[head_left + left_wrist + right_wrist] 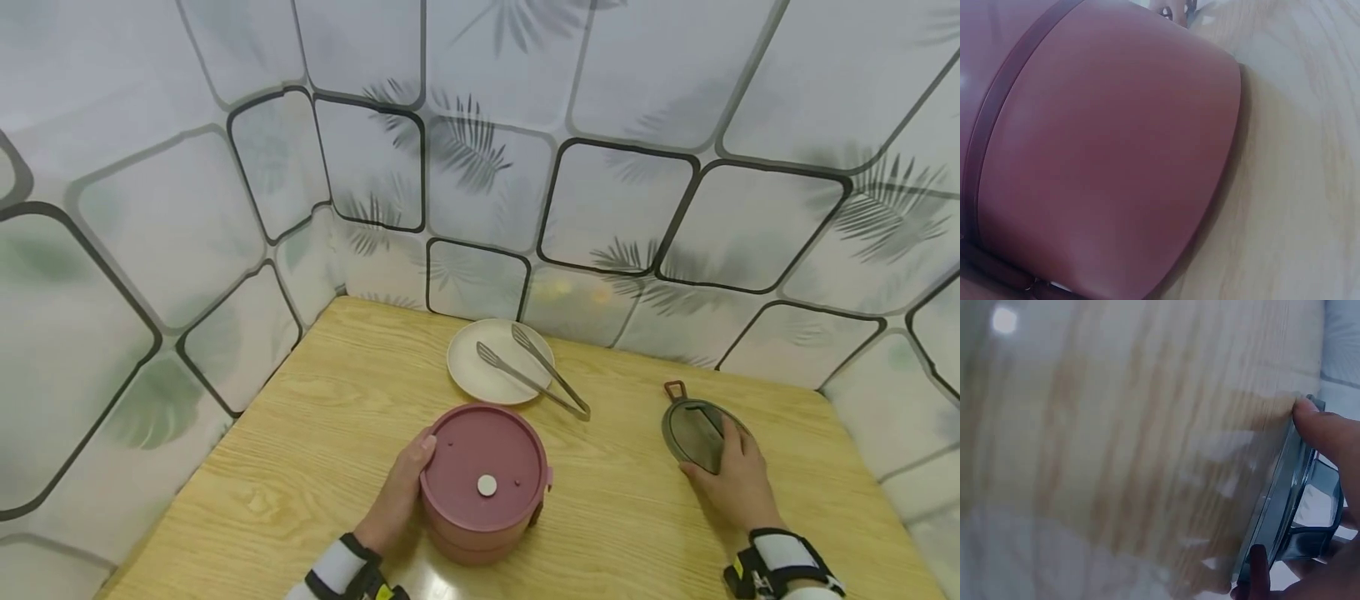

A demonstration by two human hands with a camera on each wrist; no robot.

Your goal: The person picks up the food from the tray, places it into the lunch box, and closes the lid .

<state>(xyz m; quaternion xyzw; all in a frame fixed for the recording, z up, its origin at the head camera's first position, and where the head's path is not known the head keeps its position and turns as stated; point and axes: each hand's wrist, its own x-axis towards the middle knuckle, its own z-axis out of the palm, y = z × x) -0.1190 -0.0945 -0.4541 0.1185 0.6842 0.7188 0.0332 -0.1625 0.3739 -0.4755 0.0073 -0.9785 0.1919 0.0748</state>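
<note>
A round mauve food container [487, 517] with a flat lid and a white button [487, 485] stands upright on the wooden table. My left hand [401, 483] holds its left side, thumb at the lid's rim and the other fingers mostly hidden. Its smooth wall [1104, 150] fills much of the left wrist view. On the right, my right hand [738, 483] grips a dark green round lid [692, 437] by its edge and raised handle. The right wrist view has the thumb on the rim of this lid [1272, 519], beside the arched handle [1313, 540]. A reddish loop [676, 389] sticks out at its far edge.
Behind the container is a white plate [468, 367] with grey metal tongs [517, 372] lying across it, their joined end past the plate's rim. Patterned curtains [480, 183] enclose the table [322, 400] at the back and both sides.
</note>
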